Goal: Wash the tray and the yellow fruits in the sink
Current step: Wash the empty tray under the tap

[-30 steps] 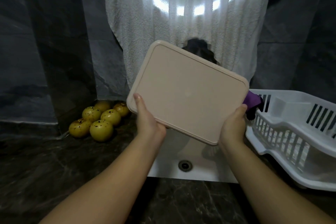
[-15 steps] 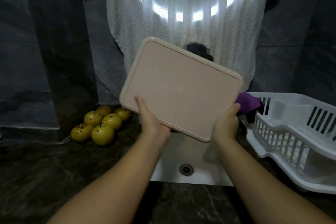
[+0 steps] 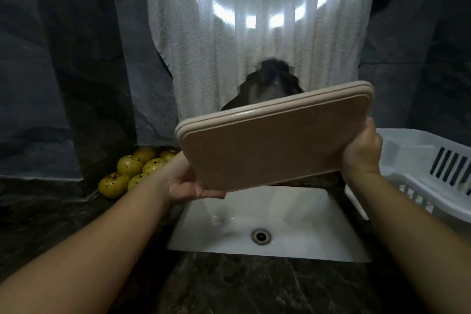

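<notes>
Both hands are gripping the beige tray (image 3: 270,145), a smooth matte rectangle with rounded corners and a stepped rim, tilted above the glossy white sink (image 3: 293,214): left hand (image 3: 186,183) curled under the lower corner, right hand (image 3: 362,150) wrapped around the right edge. The yellow fruits (image 3: 132,171), round and brown-speckled, sit clustered on the dark marble counter (image 3: 229,285) left of the sink, with a white slotted plastic dish rack (image 3: 433,173) on the right and a nubby white towel (image 3: 254,41) hanging behind.

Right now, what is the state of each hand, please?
Left hand: grips the lower left edge of the tray.
Right hand: grips the tray's right edge.
</notes>
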